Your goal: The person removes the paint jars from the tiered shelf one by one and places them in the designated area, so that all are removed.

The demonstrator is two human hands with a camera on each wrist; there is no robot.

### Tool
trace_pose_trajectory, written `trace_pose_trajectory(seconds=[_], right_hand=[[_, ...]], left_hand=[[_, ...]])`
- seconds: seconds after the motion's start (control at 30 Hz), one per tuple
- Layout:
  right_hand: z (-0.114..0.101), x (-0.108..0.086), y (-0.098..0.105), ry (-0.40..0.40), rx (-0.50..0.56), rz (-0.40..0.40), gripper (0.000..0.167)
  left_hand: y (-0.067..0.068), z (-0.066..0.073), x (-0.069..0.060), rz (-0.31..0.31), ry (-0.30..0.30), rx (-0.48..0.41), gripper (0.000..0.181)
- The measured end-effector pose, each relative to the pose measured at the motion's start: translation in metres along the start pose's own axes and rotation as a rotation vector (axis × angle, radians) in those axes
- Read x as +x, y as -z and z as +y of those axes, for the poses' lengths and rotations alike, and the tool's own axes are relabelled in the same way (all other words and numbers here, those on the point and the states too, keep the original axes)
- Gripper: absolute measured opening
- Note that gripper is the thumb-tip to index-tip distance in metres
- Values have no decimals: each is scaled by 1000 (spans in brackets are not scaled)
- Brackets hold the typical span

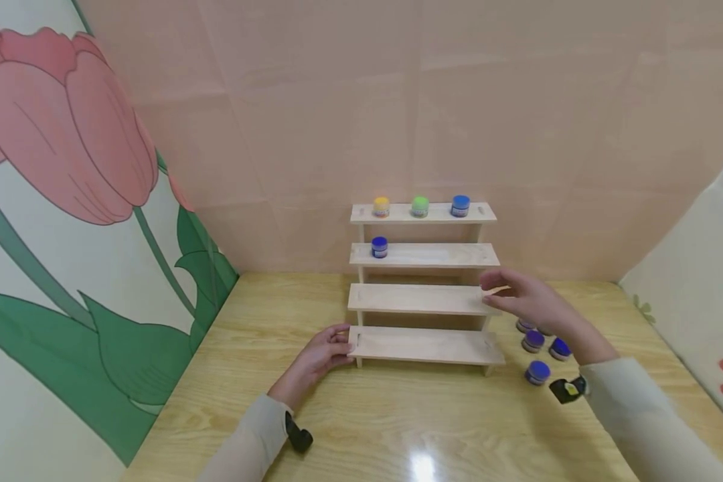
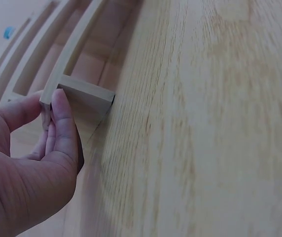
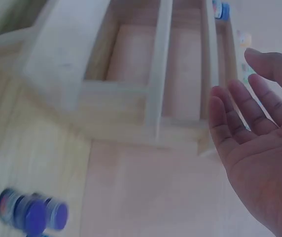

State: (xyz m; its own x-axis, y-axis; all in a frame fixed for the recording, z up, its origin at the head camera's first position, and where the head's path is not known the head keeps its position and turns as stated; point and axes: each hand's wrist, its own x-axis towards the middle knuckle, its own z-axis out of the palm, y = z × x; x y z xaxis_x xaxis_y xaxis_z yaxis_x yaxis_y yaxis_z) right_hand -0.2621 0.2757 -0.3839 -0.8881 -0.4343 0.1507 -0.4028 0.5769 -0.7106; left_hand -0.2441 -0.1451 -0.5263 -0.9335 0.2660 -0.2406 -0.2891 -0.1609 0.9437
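Note:
A four-tier wooden display rack (image 1: 424,343) stands on the table. My left hand (image 1: 320,353) pinches the left end of its lowest shelf, and the left wrist view shows thumb and fingers (image 2: 63,118) gripping that corner. Beside the right end of the third shelf down, my right hand (image 1: 521,294) is raised with bent, parted fingers and holds nothing. On the top shelf sit small paint jars: yellow (image 1: 381,207), green (image 1: 420,207) and blue (image 1: 460,207). A dark blue jar (image 1: 379,248) is at the left of the second shelf.
Several blue and purple-lidded jars, among them a blue-lidded one (image 1: 537,373) and a purple-lidded one (image 1: 533,341), stand on the wooden table (image 1: 397,415) right of the rack. Behind it hangs a pinkish cloth (image 1: 313,134). A tulip-patterned panel (image 1: 114,281) borders the left side.

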Motion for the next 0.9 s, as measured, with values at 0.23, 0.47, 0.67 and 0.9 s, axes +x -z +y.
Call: trace_pose_trajectory(seconds=[0.23,0.47,0.67,0.9], right_hand=[[-17,34,-7,54,17,-1,39],[-32,64,-14,76,68,-6,42],[-47,84,-24,34,74,-26,43],[-50,106,-37,31,93,-25,40]], left_hand=[[-1,0,-1,15,3,6,60],[-1,0,-1,13,0,7,61],[-1,1,-1,13,7,1,60],[-1,0,-1,9,4,-2,61]])
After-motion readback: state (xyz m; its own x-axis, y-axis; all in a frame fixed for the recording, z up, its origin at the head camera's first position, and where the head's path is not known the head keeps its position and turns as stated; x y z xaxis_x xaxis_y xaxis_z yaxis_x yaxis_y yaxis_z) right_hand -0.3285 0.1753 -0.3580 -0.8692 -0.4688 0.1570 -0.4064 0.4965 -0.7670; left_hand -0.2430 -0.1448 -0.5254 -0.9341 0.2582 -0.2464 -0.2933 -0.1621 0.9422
